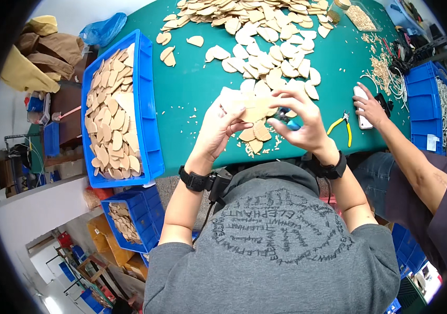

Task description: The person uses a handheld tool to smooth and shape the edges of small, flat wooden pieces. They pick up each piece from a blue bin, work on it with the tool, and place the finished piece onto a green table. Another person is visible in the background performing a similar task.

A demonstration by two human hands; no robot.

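My left hand (218, 124) pinches a flat tan piece (256, 109) with a pale, smooth face, held up over the table's near edge. Beside it on the right, my right hand (303, 119) curls its fingers round a small dark-and-teal hand tool (292, 124). The tool is blurred and mostly hidden by the palm, so its exact kind is unclear. Its fingertips are close to the piece's right edge. Just beyond and below my hands lie more tan half-round pieces (259, 131) on the green tabletop (179, 133), with small scraps around them.
A blue crate (147, 104) of tan pieces stands at left. A large heap of pieces (244, 13) covers the far side. On the right, yellow-handled pliers (341, 128) lie near a white phone (362, 107) under another person's hand (373, 111). A blue bin (426, 99) stands beyond.
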